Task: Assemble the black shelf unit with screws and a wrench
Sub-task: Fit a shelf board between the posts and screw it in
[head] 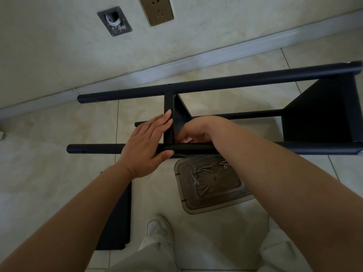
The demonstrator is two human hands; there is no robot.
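Two bare hands work on the black metal shelf unit [225, 83], which lies on its side on the beige tiled floor [49, 163] near the wall. Head view: left hand [146, 143] lies flat with straight fingers against the upright middle shelf panel [169, 122], thumb under the near round black tube [94, 149]. Right hand [196, 130] reaches down behind that tube; fingers hidden, grip cannot be told. Clear plastic tray [220, 205] sits just below the tube, holding loose silver screws [206, 168] and a small silver wrench [194, 179]. Flat black panel [117, 218] lies beside a white shoe [158, 227]
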